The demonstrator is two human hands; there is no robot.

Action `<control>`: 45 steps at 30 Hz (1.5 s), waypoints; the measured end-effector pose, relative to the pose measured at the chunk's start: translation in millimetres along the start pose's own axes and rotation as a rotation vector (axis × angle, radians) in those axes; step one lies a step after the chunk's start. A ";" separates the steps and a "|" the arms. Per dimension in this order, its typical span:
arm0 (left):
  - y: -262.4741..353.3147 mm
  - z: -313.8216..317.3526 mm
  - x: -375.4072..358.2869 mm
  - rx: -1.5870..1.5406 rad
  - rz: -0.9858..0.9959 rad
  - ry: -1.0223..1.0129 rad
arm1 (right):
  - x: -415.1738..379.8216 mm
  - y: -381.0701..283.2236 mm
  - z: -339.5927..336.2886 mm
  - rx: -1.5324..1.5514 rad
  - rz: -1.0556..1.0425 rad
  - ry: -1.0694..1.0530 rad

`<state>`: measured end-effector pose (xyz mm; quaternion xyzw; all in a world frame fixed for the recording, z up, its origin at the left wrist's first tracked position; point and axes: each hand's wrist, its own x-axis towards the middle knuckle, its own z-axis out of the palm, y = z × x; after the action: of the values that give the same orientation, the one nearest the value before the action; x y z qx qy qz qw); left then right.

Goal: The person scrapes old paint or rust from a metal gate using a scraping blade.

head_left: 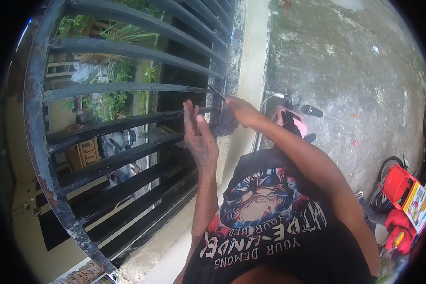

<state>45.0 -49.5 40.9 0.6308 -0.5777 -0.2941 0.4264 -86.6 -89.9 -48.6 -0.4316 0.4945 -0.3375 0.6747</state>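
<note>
Against rusty flat-barred black railing (128, 90), right hand (241, 111) pinches a thin blade (217, 92); left hand (199, 137) flat, fingers straight

The right hand (241, 111) grips a thin dark tool (217, 92) against the black metal window grille (128, 90). The left hand (199, 137), fingers raised, rests just beside a dark cloth (226, 124) below the right hand.

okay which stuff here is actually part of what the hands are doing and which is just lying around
In use:
- black metal grille
- thin tool in the right hand
- left hand against a bar
- dark cloth

Lying about:
- red bucket
- colourful box
- pink item
</note>
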 end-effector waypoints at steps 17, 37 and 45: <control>-2.2 -2.9 -4.5 -0.014 -0.066 -0.039 | 22.8 62.7 5.3 -0.127 0.139 0.070; -2.6 -12.2 -22.1 0.079 -0.261 -0.033 | -38.8 -39.4 85.8 0.462 -0.120 0.124; -6.6 -34.2 -38.7 0.239 -0.344 0.004 | -39.9 -42.0 99.2 0.596 0.044 -0.042</control>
<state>71.5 -5.1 46.2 0.7668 -0.4915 -0.2905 0.2932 -4.0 -46.8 18.7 -0.2107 0.3687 -0.4439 0.7891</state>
